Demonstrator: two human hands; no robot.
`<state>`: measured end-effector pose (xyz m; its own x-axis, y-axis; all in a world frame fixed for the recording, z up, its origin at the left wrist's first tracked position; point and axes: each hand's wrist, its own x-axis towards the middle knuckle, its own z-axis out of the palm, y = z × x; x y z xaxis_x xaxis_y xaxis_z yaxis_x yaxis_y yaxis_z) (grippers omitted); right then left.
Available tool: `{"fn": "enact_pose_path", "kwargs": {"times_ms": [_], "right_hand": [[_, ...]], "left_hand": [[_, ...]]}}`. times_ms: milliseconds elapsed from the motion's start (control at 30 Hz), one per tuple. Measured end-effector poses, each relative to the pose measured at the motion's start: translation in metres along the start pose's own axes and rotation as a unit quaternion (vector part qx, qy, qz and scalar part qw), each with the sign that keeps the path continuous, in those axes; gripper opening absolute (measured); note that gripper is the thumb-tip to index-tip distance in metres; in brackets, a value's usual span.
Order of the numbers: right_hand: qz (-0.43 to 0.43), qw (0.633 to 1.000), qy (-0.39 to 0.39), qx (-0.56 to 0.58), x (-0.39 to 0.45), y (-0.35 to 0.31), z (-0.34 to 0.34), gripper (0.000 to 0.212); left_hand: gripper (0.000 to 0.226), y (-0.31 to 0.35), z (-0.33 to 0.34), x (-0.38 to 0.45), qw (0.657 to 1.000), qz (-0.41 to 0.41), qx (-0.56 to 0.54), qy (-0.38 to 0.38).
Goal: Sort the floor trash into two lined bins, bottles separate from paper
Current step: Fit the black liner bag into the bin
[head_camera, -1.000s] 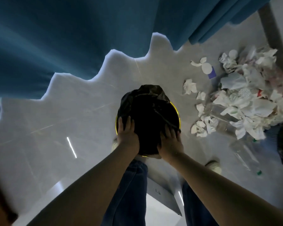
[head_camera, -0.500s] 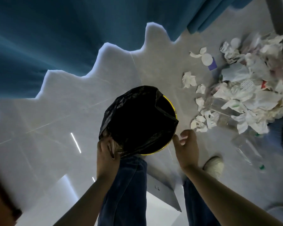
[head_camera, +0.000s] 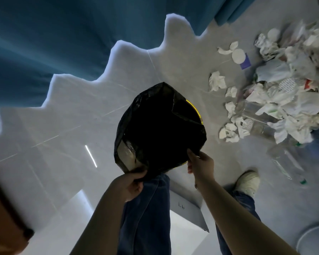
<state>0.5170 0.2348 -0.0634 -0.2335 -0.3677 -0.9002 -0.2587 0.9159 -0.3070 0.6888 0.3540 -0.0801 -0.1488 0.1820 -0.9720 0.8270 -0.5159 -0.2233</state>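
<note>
A black bin liner (head_camera: 155, 129) is spread over a round bin whose yellow rim (head_camera: 197, 112) shows at the right side. My left hand (head_camera: 131, 184) grips the liner's near left edge, which hangs loose outside the bin. My right hand (head_camera: 201, 164) pinches the liner's near right edge at the rim. To the right lies a heap of crumpled white paper (head_camera: 287, 100) mixed with clear plastic bottles (head_camera: 285, 162) on the floor.
A teal curtain (head_camera: 63, 43) hangs along the back and left. My jeans legs and a pale shoe (head_camera: 247, 181) stand just behind the bin. A round pale object (head_camera: 313, 240) sits at the bottom right. Grey floor tiles (head_camera: 53, 144) stretch to the left.
Both hands left the inside of the bin and took the liner's near edge. The liner has been pulled up and outward over the left side of the rim.
</note>
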Motion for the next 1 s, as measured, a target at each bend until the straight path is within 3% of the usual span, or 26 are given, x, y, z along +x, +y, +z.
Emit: {"fn": "enact_pose_path", "kwargs": {"times_ms": [100, 233, 300, 367, 433, 467, 533, 600, 667, 700, 767, 800, 900, 967, 1000], "right_hand": [[0.078, 0.995, 0.032, 0.051, 0.001, 0.023, -0.022, 0.016], [0.174, 0.973, 0.016, 0.149, 0.032, 0.022, -0.017, 0.017], [0.169, 0.970, 0.011, 0.174, 0.053, 0.007, -0.008, 0.026], [0.145, 0.967, 0.023, 0.206, 0.065, -0.016, -0.005, 0.031], [0.131, 0.957, 0.034, 0.255, 0.066, -0.033, -0.004, 0.030], [0.130, 0.957, 0.041, 0.256, 0.062, -0.039, -0.005, 0.028], [0.083, 0.972, 0.136, 0.174, 0.050, -0.042, -0.008, 0.019], [-0.107, 0.963, 0.248, 0.012, 0.031, -0.037, -0.012, 0.029], [-0.309, 0.921, 0.200, -0.125, 0.022, -0.027, -0.009, 0.043], [-0.351, 0.905, 0.163, -0.175, 0.026, -0.025, -0.006, 0.049], [-0.369, 0.893, 0.138, -0.215, 0.045, -0.036, 0.003, 0.044], [-0.368, 0.896, 0.139, -0.206, 0.054, -0.046, 0.009, 0.033], [-0.313, 0.929, 0.136, -0.143, 0.079, -0.082, 0.022, 0.017], [-0.278, 0.940, 0.114, -0.159, 0.093, -0.105, 0.028, 0.014], [-0.256, 0.948, 0.097, -0.165, 0.100, -0.114, 0.031, 0.014]], "left_hand": [[0.015, -0.013, -0.011, 0.016, 1.000, 0.006, -0.008, 0.015], [0.022, 0.005, -0.005, 0.033, 0.992, 0.097, -0.078, 0.018], [0.007, 0.033, 0.002, 0.029, 0.984, 0.132, -0.120, -0.007], [0.011, 0.064, 0.006, 0.015, 0.978, 0.179, -0.106, -0.022], [0.017, 0.090, 0.011, -0.001, 0.968, 0.251, -0.007, -0.032], [0.028, 0.098, 0.014, -0.011, 0.955, 0.291, 0.064, -0.015], [0.044, 0.103, 0.017, -0.029, 0.908, 0.377, 0.174, 0.057], [0.046, 0.099, 0.022, -0.042, 0.834, 0.489, 0.241, 0.086], [0.057, 0.088, 0.027, -0.047, 0.761, 0.557, 0.326, 0.065], [0.066, 0.083, 0.032, -0.045, 0.741, 0.559, 0.369, 0.053], [0.074, 0.081, 0.042, -0.034, 0.713, 0.549, 0.433, 0.062], [0.067, 0.084, 0.047, -0.027, 0.698, 0.557, 0.443, 0.083], [0.024, 0.110, 0.061, -0.009, 0.653, 0.583, 0.462, 0.140], [0.020, 0.132, 0.069, -0.002, 0.643, 0.577, 0.479, 0.155], [0.024, 0.143, 0.072, 0.001, 0.657, 0.568, 0.471, 0.155]]}}
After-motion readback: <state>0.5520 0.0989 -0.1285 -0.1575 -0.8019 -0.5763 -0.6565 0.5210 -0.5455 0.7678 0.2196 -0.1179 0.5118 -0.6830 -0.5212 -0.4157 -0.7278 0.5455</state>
